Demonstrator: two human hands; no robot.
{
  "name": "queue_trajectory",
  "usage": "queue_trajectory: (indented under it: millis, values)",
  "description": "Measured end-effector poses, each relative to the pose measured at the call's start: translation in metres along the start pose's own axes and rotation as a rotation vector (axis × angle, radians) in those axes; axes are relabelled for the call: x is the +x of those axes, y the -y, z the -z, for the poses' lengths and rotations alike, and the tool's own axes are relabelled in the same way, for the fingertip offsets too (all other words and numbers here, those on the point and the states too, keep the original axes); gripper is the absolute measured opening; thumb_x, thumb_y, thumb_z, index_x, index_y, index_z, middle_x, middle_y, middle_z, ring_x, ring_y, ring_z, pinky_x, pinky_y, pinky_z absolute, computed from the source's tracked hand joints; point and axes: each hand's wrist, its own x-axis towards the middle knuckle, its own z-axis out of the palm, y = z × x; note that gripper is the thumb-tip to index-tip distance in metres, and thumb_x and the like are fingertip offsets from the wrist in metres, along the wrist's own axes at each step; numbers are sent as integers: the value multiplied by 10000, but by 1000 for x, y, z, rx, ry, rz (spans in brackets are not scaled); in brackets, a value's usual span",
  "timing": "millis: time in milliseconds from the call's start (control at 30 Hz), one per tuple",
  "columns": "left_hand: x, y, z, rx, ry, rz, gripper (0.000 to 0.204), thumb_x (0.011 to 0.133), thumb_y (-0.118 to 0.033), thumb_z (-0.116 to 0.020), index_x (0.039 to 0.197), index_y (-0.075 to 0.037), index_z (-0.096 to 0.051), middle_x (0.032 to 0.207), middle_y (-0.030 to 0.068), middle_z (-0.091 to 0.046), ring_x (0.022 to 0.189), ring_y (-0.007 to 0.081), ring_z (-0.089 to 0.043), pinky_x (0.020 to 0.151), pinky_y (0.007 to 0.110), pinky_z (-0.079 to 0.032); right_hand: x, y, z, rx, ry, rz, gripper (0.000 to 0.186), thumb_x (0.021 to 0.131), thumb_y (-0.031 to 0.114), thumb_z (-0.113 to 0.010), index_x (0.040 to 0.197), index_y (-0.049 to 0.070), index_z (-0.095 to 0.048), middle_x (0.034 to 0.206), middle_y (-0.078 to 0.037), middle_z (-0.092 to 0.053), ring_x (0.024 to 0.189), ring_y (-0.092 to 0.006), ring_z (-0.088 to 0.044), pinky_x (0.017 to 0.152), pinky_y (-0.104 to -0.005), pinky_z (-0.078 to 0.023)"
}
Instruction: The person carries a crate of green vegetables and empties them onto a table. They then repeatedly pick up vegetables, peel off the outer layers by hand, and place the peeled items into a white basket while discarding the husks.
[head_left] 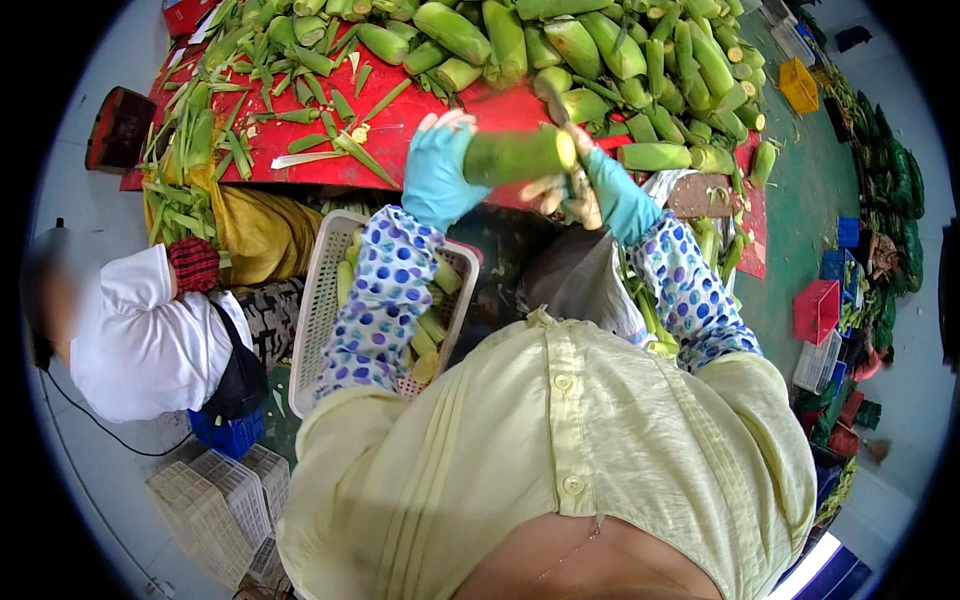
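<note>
My left hand (438, 172), in a blue fingerless-tipped glove, is closed around an ear of corn (515, 157) in its green husk. The ear lies sideways above the near edge of the red table (385, 115), its pale cut end pointing right. Close to that end is my right hand (610, 190), also gloved in blue with bare fingertips. Its fingers curl around a knife (552, 104), whose blurred blade slants up and left behind the ear's cut end. The handle is mostly hidden in the grip.
A heap of husked corn (610, 50) covers the table's far side, with loose leaves (345, 145) at left. Below my left forearm stands a white basket (305, 330) holding corn. A white sack (610, 300) is beside my right arm. A co-worker (150, 330) sits at left near a yellow sack (265, 235).
</note>
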Motion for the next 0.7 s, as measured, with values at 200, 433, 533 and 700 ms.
queue_trajectory:
  millis: [200,433,533,700]
  values:
    - [-31,-28,-16,-1464,294,910,507,880,-351,-826,1230,-46,-623,1050,100,-712,913,244,-721,797,380,-601,-65,-27,-28,-1302,-609,388,702,1039,382,-608,1577,16,-344,1077,-140,-686,924,-207,-669,820,-321,-529]
    - [-68,-75,-46,-2033,198,1273,556,1003,-530,-592,1299,-61,-634,1157,211,-719,1033,347,-716,898,520,-606,-106,-89,-78,-1578,-312,339,768,1035,346,-582,1645,160,-155,915,-233,-685,859,-420,-679,767,-490,-516]
    - [-71,-112,-40,-2273,251,1235,535,1019,-517,-560,1324,-83,-633,1186,226,-707,1036,361,-712,904,517,-604,-116,-102,-70,-1592,-338,305,829,1032,388,-612,1663,148,-131,840,-151,-662,751,-314,-671,710,-400,-528]
    - [-89,-123,-45,-2336,322,1171,509,1036,-483,-542,1357,-94,-610,1250,233,-682,1070,368,-696,901,510,-596,-132,-108,-79,-1591,-375,328,818,1037,433,-588,1663,160,-139,871,-214,-674,770,-360,-680,719,-427,-530]
